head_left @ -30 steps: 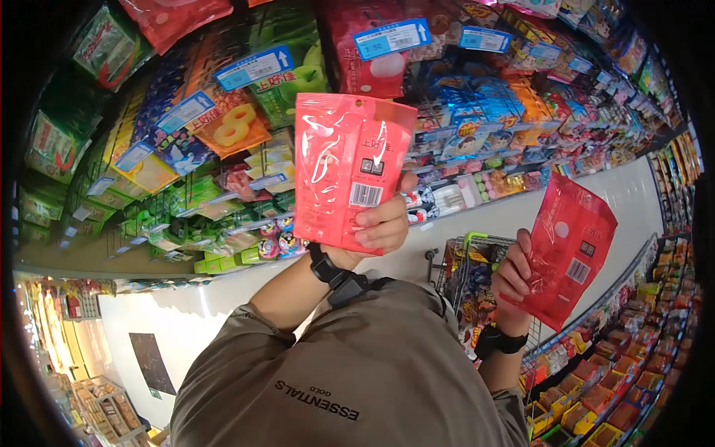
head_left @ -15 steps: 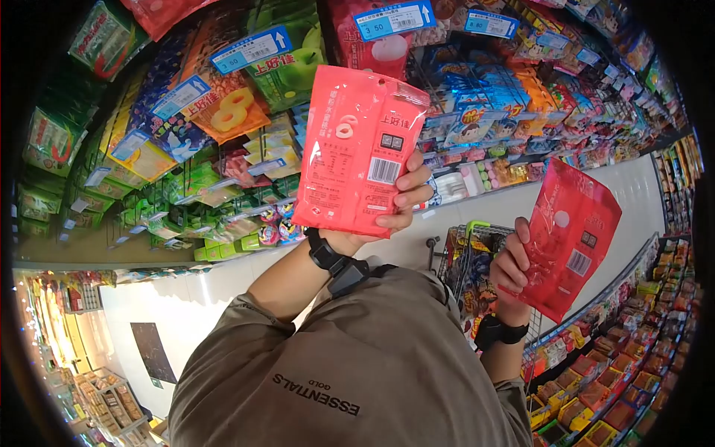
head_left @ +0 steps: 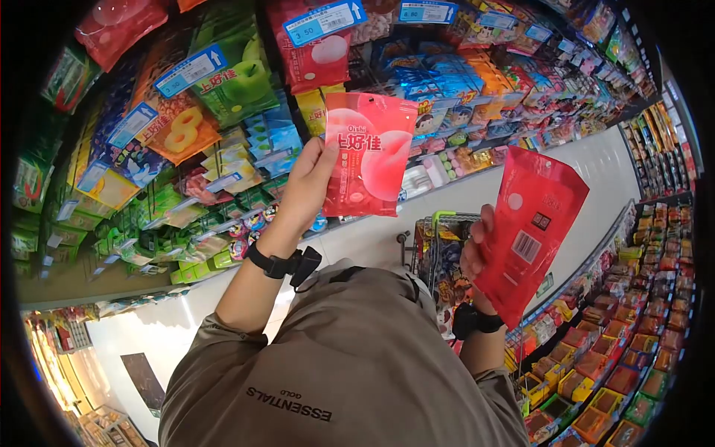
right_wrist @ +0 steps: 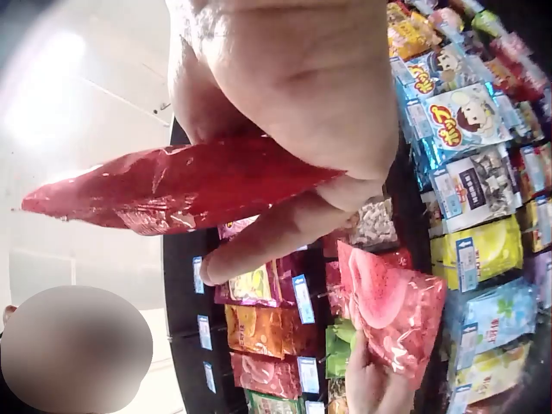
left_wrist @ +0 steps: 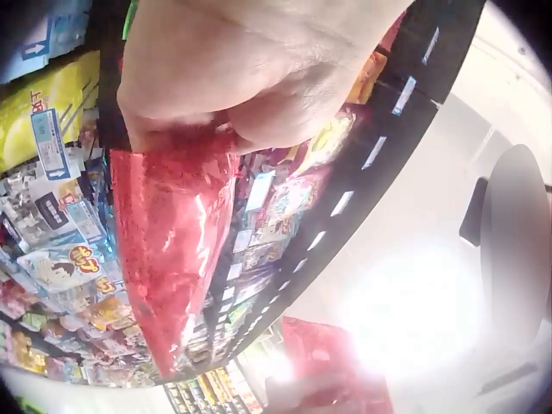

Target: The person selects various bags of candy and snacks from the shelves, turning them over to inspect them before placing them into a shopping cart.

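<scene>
My left hand (head_left: 307,181) holds a pink peach-printed snack bag (head_left: 370,153) by its left edge, raised before the shelf with its front side showing. The left wrist view has that hand (left_wrist: 241,69) gripping the bag's (left_wrist: 172,241) top. My right hand (head_left: 475,257) grips a red snack bag (head_left: 532,223) by its lower left side, its back with the barcode showing. In the right wrist view the fingers (right_wrist: 293,86) curl round that red bag (right_wrist: 172,190), and the pink bag (right_wrist: 392,310) appears below it.
Hanging snack bags with blue price tags (head_left: 324,20) fill the shelf wall (head_left: 186,134) ahead. A shopping cart (head_left: 436,253) with goods stands below my hands on the white aisle floor (head_left: 596,167). Another stocked shelf (head_left: 633,328) runs along the right.
My left hand has turned the pink bag round, so its front shows instead of the barcode back, and now holds its left edge. The red bag in my right hand shifted slightly left.
</scene>
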